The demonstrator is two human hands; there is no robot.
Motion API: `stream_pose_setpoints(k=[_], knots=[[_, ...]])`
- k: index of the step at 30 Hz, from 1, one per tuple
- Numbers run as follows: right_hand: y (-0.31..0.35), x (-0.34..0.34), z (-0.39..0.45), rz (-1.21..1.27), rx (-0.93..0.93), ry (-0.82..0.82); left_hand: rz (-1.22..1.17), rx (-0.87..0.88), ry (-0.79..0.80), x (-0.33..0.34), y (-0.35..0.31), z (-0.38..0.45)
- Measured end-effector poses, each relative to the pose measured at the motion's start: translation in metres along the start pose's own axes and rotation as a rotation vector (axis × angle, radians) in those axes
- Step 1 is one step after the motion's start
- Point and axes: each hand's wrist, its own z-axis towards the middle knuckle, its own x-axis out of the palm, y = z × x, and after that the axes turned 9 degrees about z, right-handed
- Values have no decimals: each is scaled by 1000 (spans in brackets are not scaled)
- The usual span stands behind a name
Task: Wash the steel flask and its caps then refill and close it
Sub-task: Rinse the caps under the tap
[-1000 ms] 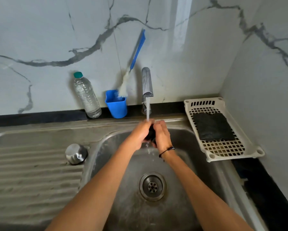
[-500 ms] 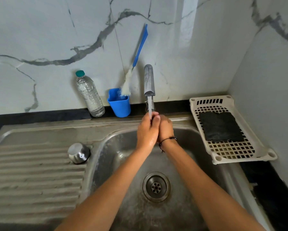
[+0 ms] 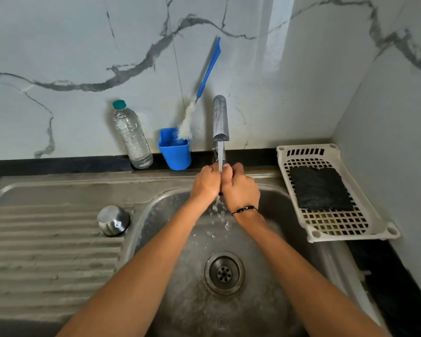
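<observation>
Nearest, at the bottom of the frame, two bare forearms reach up over the steel sink (image 3: 156, 210), whose drain (image 3: 224, 273) sits just below centre. On the ribbed drainboard to the left rests a steel cap (image 3: 113, 220), dome up. At mid-frame the left hand (image 3: 205, 182) and right hand (image 3: 241, 188) (a dark beaded band on that wrist) are pressed together under the running tap (image 3: 220, 117), fingers curled; something dark shows in the gap between them, but I cannot tell what, or which hand grips it. Water splashes off below them. At right lies a white perforated tray (image 3: 365, 227) with a dark scrub pad (image 3: 320, 188). Farthest, against the marble wall, stand a plastic water bottle (image 3: 131, 137) and a blue cup (image 3: 175, 152) holding a bottle brush (image 3: 204, 79).
</observation>
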Motion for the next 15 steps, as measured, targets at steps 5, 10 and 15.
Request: stream_pose_setpoints(k=[5,10,15], knots=[[-13,-10,-9,-226,-515,92,-371,-413,564,-27,15,1],[-8,-20,-2,-55,-405,346,-603,-328,505,-17,32,-5],[5,-37,4,-103,-400,298,-581,-224,467,-11,45,-25]])
